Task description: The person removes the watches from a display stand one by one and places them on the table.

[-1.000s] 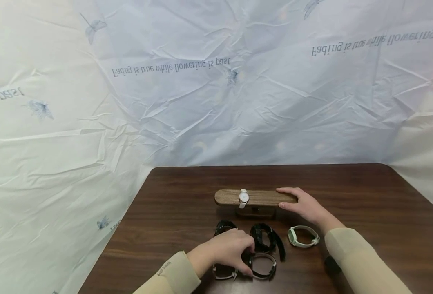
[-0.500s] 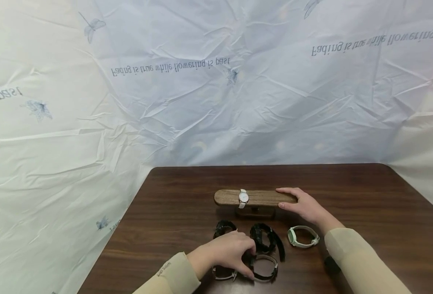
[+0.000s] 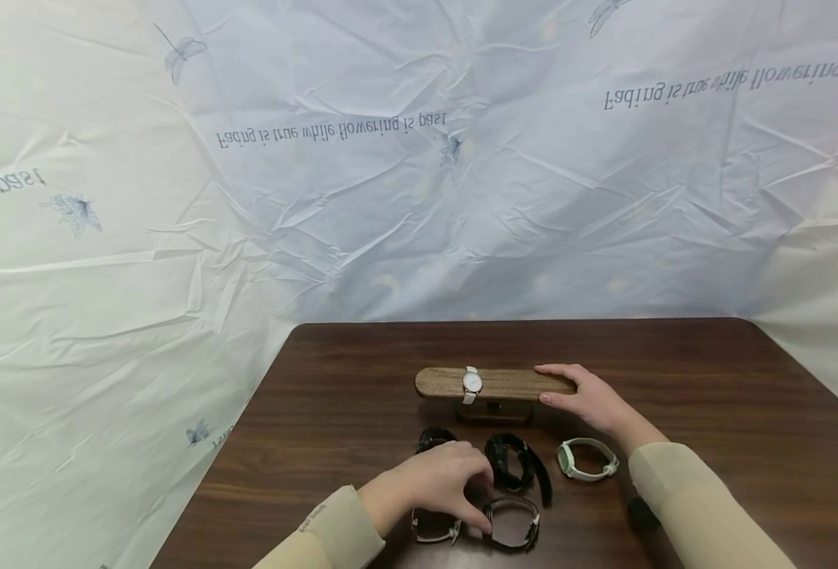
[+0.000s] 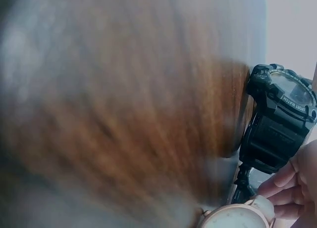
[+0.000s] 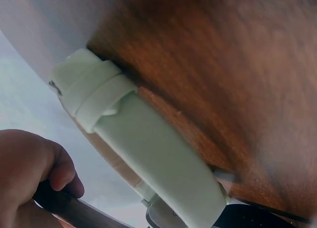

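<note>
Left hand (image 3: 436, 486) fingers curled, pinching silver-cased watch (image 3: 511, 523); right hand (image 3: 590, 399) grips wooden stand (image 3: 493, 382) end.

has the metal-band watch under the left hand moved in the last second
Yes. The metal-band watch has slid slightly right and nearer the table's front edge, away from the wooden watch stand.
</note>
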`<state>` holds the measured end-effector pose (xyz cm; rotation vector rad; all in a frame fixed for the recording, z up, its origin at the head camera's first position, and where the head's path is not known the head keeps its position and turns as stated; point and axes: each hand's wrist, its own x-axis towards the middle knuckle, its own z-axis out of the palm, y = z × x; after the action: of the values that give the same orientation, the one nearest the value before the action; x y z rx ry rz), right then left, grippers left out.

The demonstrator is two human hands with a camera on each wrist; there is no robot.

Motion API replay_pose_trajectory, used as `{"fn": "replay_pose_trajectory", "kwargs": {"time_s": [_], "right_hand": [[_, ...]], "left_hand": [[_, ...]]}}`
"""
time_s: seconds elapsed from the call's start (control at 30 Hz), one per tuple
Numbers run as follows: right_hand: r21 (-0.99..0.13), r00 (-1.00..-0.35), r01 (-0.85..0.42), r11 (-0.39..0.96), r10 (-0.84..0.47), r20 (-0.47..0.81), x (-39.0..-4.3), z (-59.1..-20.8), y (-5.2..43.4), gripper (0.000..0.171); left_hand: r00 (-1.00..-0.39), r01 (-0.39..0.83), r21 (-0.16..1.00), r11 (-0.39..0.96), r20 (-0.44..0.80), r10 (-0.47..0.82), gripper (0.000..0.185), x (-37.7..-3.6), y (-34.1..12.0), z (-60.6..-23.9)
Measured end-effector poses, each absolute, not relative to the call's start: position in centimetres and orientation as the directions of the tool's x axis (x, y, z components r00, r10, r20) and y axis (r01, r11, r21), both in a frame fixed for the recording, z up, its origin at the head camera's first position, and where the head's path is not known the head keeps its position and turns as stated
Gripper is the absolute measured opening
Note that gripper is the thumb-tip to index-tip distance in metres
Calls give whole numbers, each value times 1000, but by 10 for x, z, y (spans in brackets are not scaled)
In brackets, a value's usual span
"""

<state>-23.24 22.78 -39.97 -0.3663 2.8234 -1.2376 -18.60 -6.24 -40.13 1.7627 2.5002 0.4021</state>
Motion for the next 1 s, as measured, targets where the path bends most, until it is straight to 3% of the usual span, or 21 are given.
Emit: {"fn": "replay_pose_trajectory", "kwargs": {"time_s": [0.73, 1.0], "right_hand": [[-742, -973, -182, 646, -226, 42, -232, -400, 228, 57], [-746, -969, -196, 636, -241, 49, -232, -401, 229, 58]], "left_hand": [[-452, 852, 353, 387, 122, 884, 44, -191, -68, -389], [-456, 851, 362, 380, 149, 878, 46, -197, -67, -375]]}}
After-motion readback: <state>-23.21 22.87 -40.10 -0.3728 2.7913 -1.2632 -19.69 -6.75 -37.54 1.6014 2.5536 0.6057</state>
